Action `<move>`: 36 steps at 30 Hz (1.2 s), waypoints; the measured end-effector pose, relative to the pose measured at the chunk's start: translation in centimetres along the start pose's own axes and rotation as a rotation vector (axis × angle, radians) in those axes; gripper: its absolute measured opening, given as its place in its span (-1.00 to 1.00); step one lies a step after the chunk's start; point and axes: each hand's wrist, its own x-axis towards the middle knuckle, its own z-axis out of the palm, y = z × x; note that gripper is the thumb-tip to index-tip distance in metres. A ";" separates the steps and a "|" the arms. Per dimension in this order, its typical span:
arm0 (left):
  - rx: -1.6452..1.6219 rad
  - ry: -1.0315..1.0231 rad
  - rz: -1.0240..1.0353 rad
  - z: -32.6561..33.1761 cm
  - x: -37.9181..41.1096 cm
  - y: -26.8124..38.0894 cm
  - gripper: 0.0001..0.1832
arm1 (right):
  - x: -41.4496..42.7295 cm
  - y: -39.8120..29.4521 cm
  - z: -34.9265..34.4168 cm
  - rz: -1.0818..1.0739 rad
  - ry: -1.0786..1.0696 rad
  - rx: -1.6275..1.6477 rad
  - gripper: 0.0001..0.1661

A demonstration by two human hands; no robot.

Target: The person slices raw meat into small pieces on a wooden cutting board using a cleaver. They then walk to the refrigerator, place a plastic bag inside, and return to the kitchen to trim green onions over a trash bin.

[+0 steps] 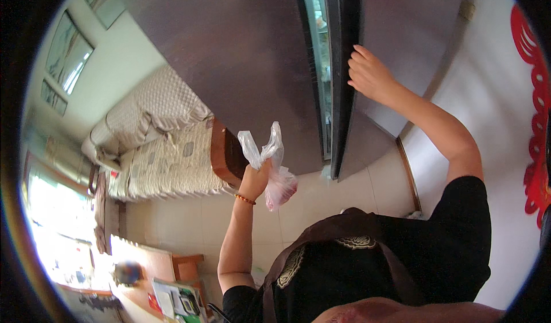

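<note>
A thin, see-through plastic bag with something pinkish-red inside hangs from my left hand. The bag's two handles stick up above the fist, and a beaded bracelet circles that wrist. My right hand has its curled fingers at the edge of a dark refrigerator door, which stands ajar. Through the narrow gap, lit shelves show, but their contents are too small to make out. The other large dark door fills the upper middle of the view.
A sofa with a quilted cover and a wooden armrest stands to the left. At the lower left is a wooden table with several items on it. A white wall with a red paper-cut decoration rises at the right. Pale tiles cover the floor.
</note>
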 end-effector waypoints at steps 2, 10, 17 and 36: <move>0.046 -0.054 0.026 -0.3 1.2 1.1 -0.60 | -3.3 -0.5 -2.7 0.030 -0.060 0.051 -0.79; 0.131 -0.254 0.254 2.6 9.1 3.4 -0.62 | -19.5 -3.6 -7.5 0.879 0.684 0.205 -0.47; 0.557 -0.332 0.509 9.5 15.5 9.9 -0.60 | -31.6 -8.0 -1.1 1.698 1.055 0.833 -0.36; -1.475 -0.130 -0.785 36.8 47.1 3.4 -0.48 | -57.6 5.3 3.0 2.034 1.326 0.634 -0.29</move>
